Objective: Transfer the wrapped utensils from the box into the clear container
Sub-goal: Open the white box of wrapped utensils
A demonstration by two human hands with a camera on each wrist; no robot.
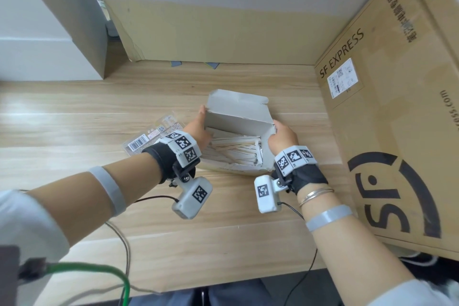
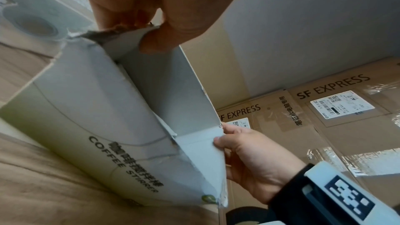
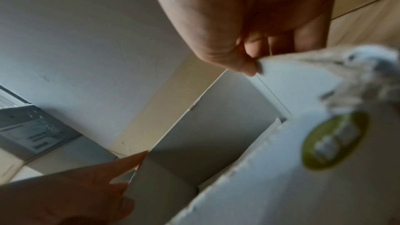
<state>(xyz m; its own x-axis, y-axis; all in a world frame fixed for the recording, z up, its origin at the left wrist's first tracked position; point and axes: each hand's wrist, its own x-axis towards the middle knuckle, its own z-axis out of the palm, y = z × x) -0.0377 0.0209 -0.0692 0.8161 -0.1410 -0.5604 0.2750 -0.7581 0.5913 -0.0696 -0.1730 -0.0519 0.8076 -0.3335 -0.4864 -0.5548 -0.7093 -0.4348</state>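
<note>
An open white cardboard box point(image 1: 238, 119) stands in the middle of the wooden table point(image 1: 74, 112), with several paper-wrapped stirrers point(image 1: 236, 150) lying inside. My left hand point(image 1: 202, 124) grips its left wall, thumb outside and fingers inside. My right hand point(image 1: 279, 134) pinches the right corner. In the left wrist view the left hand point(image 2: 151, 28) pinches the torn rim of the box point(image 2: 97, 109), which is printed "COFFEE STIRRER", and the right hand point(image 2: 242, 153) holds the far end. In the right wrist view the right hand point(image 3: 249, 61) pinches the box point(image 3: 292, 83) by a flap. A clear container point(image 1: 149, 138) with barcode labels lies left of the box, partly under my left wrist.
Large SF EXPRESS cartons point(image 1: 387, 107) wall off the right side. A cardboard sheet point(image 1: 211, 32) stands at the back and a white carton point(image 1: 37, 32) at the back left. Cables point(image 1: 119, 243) trail over the table's near edge.
</note>
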